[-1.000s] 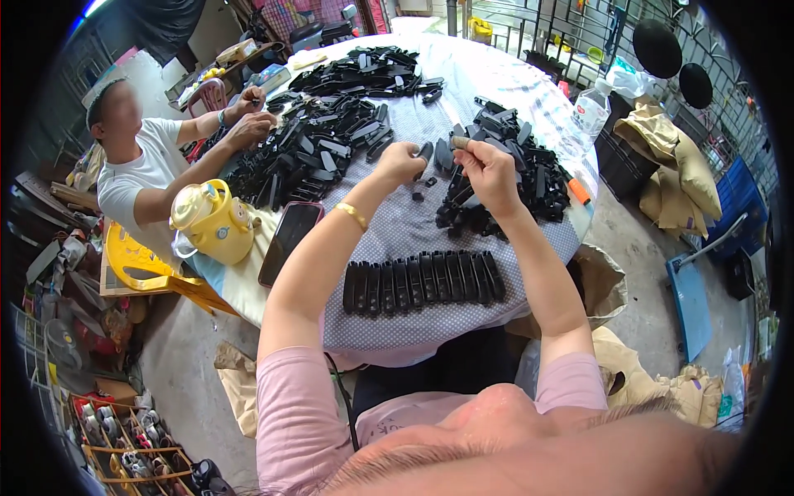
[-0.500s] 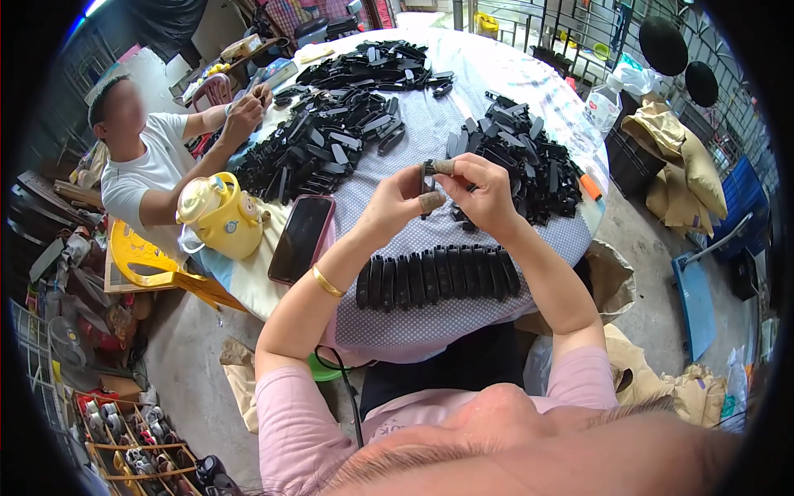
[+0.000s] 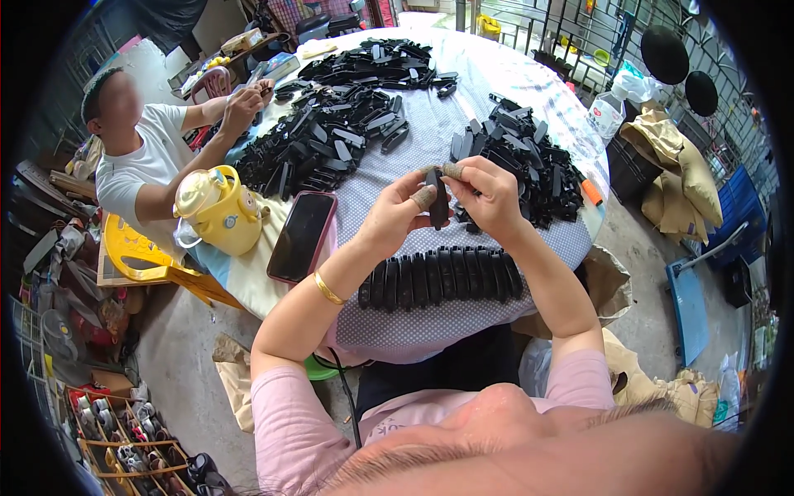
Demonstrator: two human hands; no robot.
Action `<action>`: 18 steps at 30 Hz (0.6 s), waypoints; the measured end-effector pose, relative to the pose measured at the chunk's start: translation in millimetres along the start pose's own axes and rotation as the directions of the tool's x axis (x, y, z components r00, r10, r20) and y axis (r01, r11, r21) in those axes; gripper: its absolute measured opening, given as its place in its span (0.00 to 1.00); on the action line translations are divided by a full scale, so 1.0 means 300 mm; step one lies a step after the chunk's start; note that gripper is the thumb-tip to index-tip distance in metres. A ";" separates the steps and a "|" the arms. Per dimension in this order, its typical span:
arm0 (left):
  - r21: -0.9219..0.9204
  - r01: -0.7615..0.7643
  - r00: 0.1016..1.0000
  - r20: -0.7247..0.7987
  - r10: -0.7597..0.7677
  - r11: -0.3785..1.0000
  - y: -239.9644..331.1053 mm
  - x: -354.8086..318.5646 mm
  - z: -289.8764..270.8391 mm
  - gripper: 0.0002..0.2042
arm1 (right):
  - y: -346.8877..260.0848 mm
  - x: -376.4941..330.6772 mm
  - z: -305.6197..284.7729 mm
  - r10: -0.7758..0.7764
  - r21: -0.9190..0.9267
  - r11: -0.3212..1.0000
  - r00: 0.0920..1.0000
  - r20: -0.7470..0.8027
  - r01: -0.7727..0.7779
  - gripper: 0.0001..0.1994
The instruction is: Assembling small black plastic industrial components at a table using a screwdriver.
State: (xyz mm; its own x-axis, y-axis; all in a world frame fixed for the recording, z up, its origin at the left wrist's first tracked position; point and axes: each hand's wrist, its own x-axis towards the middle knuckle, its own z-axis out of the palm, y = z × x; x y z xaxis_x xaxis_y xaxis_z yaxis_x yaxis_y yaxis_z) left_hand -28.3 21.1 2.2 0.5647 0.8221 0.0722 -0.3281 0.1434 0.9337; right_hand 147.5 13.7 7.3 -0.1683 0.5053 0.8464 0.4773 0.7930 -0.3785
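Note:
Over the table, both hands hold one long black plastic piece (image 3: 439, 207) upright, its broad dark side showing. My left hand (image 3: 395, 213) grips its left edge between thumb and fingers. My right hand (image 3: 493, 197) pinches its upper end. Tan wrappings cover some fingertips on both hands. Below the hands, near the table's front edge, lies a neat row of similar black pieces (image 3: 442, 278), set side by side. A loose heap of black pieces (image 3: 529, 157) lies just beyond my right hand. A larger heap (image 3: 331, 136) spreads over the table's far left.
A smartphone (image 3: 301, 236) and a yellow jug (image 3: 217, 213) stand left on the cloth-covered round table (image 3: 447, 165). An orange marker (image 3: 590, 192) lies at the right edge. Across to the left, a co-worker (image 3: 145, 157) handles something small. A blue trolley (image 3: 691, 306) stands right.
The black piece has turned between my hands, from edge-on to showing its broad side. My fingers have shifted their hold slightly. The row and heaps look the same.

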 end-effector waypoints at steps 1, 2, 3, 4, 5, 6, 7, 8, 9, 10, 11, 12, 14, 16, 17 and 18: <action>-0.001 -0.001 1.000 0.000 0.001 1.000 0.002 0.000 0.001 0.16 | 0.003 -0.002 0.001 -0.013 -0.005 1.000 1.000 0.005 0.013 0.04; -0.004 0.006 1.000 -0.001 -0.006 1.000 0.003 0.000 0.001 0.15 | 0.005 -0.003 0.003 -0.026 -0.010 1.000 1.000 0.010 0.026 0.05; -0.008 0.014 1.000 -0.001 -0.014 1.000 0.003 0.000 0.001 0.15 | 0.004 -0.003 0.004 -0.027 -0.010 1.000 1.000 0.010 0.027 0.05; -0.008 0.013 1.000 -0.001 -0.013 1.000 0.004 0.000 0.001 0.15 | 0.003 -0.002 0.006 -0.059 -0.024 0.998 0.998 0.009 0.060 0.05; -0.011 0.008 1.000 0.006 -0.008 1.000 0.003 -0.001 0.001 0.15 | 0.001 -0.003 0.007 -0.092 -0.036 0.995 0.996 0.010 0.092 0.05; -0.015 0.003 1.000 0.013 -0.003 1.000 0.003 -0.002 0.001 0.15 | -0.002 -0.003 0.006 -0.093 -0.036 0.995 0.996 0.010 0.093 0.05; -0.015 0.002 1.000 0.013 -0.002 1.000 0.003 -0.003 0.000 0.15 | -0.007 -0.003 0.005 -0.096 -0.046 0.994 0.995 0.019 0.097 0.05; -0.011 0.005 1.000 0.014 -0.005 1.000 0.004 -0.003 -0.004 0.15 | -0.010 -0.003 0.005 -0.100 -0.057 0.993 0.995 0.030 0.101 0.05; -0.006 0.008 1.000 0.015 -0.008 1.000 0.004 -0.003 -0.007 0.14 | -0.013 -0.004 0.004 -0.101 -0.058 0.993 0.994 0.030 0.103 0.05; -0.007 0.007 1.000 0.015 -0.007 1.000 0.004 -0.004 -0.012 0.14 | -0.015 -0.004 0.004 -0.071 -0.022 0.997 0.996 0.062 0.072 0.05; -0.006 -0.002 1.000 0.015 0.002 1.000 0.002 -0.005 -0.017 0.14 | -0.017 -0.006 0.003 -0.041 0.012 0.999 0.995 0.094 0.040 0.05; -0.005 -0.010 1.000 0.015 0.010 1.000 0.001 -0.007 -0.021 0.14 | -0.020 -0.006 0.003 -0.042 0.011 0.999 0.995 0.094 0.041 0.05; -0.011 -0.012 0.999 0.032 0.013 1.000 0.002 -0.010 -0.024 0.15 | -0.025 -0.008 0.003 -0.023 0.062 0.998 0.991 0.132 0.015 0.07; -0.016 -0.012 0.999 0.048 0.013 1.000 0.002 -0.013 -0.022 0.15 | -0.024 -0.009 -0.005 -0.022 0.064 0.998 0.984 0.176 0.011 0.09; -0.025 -0.017 1.000 0.014 0.018 1.000 0.005 -0.012 -0.019 0.16 | -0.024 -0.010 -0.009 -0.021 0.066 0.998 0.976 0.218 0.007 0.11; -0.033 -0.023 1.000 -0.020 0.022 0.999 0.007 -0.012 -0.017 0.17 | -0.029 -0.010 -0.010 -0.019 0.066 0.998 0.976 0.217 0.005 0.11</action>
State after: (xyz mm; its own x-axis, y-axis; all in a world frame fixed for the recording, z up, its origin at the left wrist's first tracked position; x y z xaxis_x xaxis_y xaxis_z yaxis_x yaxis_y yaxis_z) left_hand -34.9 21.2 2.2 0.5420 0.8360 0.0857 -0.3659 0.1430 0.9196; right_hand 146.5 4.1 9.2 -0.3603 0.5516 0.7523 0.4184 0.8163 -0.3982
